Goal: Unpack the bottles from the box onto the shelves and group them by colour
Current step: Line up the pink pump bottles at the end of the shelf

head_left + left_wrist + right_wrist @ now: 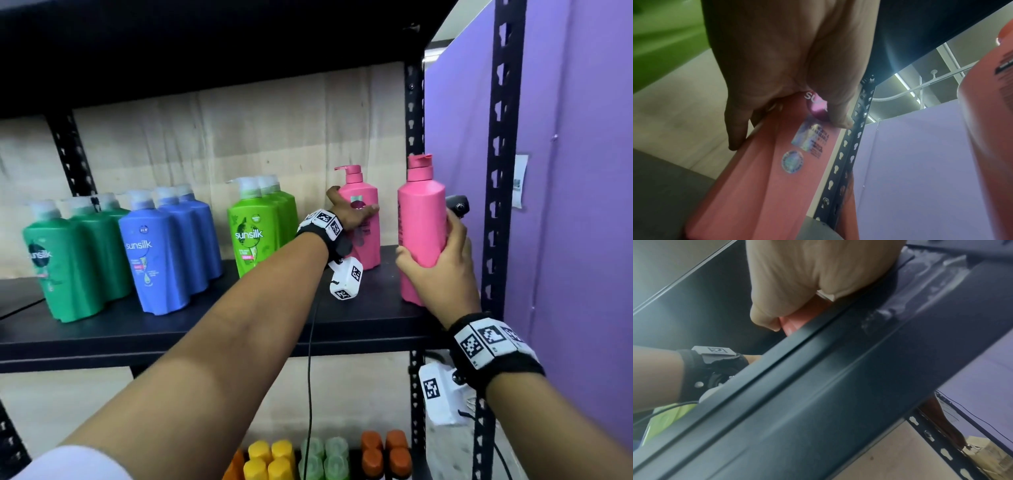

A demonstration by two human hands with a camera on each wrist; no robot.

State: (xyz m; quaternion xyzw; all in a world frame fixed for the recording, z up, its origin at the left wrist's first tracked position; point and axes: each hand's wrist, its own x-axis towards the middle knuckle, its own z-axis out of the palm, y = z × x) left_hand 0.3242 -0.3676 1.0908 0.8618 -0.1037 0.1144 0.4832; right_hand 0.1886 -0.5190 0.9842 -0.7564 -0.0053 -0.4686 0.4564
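My right hand (442, 270) grips a pink bottle (422, 226) upright at the shelf (205, 329) edge, just right of the pink bottle at the back (364, 212) that my left hand (352, 214) grasps.

Black wristbands (493, 356) bearing white marker-printed blocks; white sleeve (68, 462) at left.

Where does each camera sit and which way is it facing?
Head: worn high, looks forward and down at the shelf; both forearms and hands show.
Left wrist: under the left hand, looks up its palm at the back pink bottle.
Right wrist: below the shelf edge, looks up at the right hand.
Shared: the front pink bottle, in all three.
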